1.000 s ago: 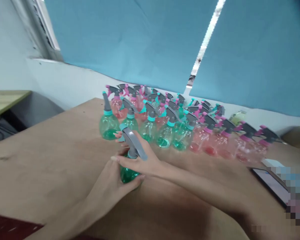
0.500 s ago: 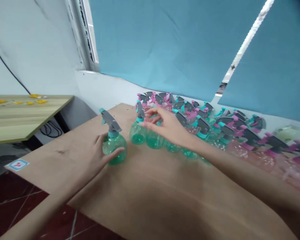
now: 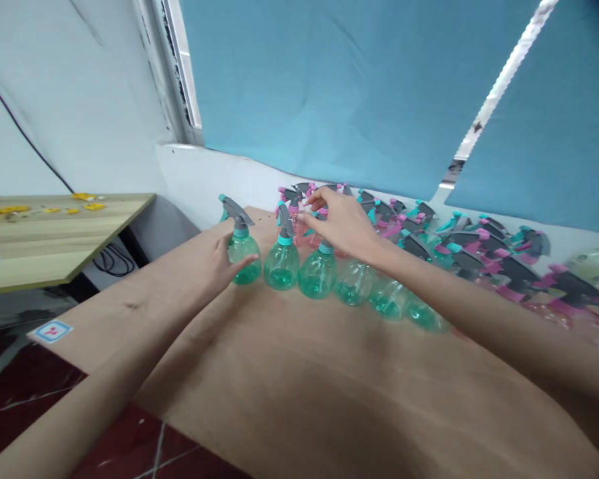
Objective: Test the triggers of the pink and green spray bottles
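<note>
My left hand is wrapped round a green spray bottle with a grey and teal head, at the left end of the front row. Next to it stands a second green bottle, upright. My right hand is over a third green bottle, near its top; the thumb and fingers are curved and apart, with nothing seen between them. My hand hides most of that bottle's head. More green bottles continue to the right, partly behind my right forearm.
Behind are several rows of pink and green spray bottles on the brown table. A blue sheet hangs behind them. At left, a wooden table bears yellow pieces. A label marks the brown table's left corner.
My left hand has moved the held bottle up and right, close beside the row. My right hand has shifted up and right, away from the second bottle's head.
</note>
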`<state>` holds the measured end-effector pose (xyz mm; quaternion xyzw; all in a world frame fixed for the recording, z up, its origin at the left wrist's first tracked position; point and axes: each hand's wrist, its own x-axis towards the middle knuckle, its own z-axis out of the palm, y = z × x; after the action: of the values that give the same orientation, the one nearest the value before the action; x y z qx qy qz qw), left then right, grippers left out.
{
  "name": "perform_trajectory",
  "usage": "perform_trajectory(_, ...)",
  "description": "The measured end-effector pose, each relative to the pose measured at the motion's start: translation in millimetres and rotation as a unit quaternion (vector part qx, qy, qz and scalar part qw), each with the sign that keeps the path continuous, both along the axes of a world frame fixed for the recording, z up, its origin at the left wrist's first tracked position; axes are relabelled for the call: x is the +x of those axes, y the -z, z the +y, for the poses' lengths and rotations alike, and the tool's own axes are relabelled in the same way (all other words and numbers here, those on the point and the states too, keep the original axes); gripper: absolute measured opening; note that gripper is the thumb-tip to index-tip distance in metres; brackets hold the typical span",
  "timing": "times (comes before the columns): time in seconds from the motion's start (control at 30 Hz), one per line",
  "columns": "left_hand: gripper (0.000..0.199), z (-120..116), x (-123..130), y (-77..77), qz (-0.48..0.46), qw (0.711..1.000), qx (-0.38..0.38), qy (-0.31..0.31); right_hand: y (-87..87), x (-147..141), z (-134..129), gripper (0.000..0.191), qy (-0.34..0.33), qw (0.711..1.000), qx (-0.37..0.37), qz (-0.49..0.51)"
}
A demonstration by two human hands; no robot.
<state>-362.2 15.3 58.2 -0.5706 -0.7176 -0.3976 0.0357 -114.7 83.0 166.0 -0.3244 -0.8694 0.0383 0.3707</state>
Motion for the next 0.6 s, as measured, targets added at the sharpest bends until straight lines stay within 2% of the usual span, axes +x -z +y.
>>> perform_trajectory(0.17, 0.071, 11.8, -2.8, 0.6, 0.005, 1.0, -0.014, -0.002, -5.1, 8.1, 1.3, 0.034, 0.024, 0.999, -0.006, -0.023)
perform_trajectory(0.3, 0.076, 14.1, -1.1, 0.9, 0.01, 1.0, -0.025, -0.004, -8.3, -2.0, 3.5, 0.038, 0.012, 0.999, -0.032, -0.041)
perform_trajectory(0.43, 0.093, 3.8, 2.3, 3.8, 0.012, 0.999, -0.03, -0.022, -12.2, -25.0, 1.2, 0.042, 0.017, 0.997, -0.033, -0.063)
perform_trajectory(0.53, 0.096, -9.2, 3.6, 6.8, 0.016, 0.999, -0.025, -0.031, -13.6, -42.8, -4.6, 0.056, 0.056, 0.99, -0.057, -0.118)
perform_trajectory(0.6, 0.093, -17.6, 4.0, 8.1, 0.02, 0.999, -0.021, -0.031, -12.2, -52.7, -8.5, 0.06, 0.072, 0.984, -0.078, -0.14)
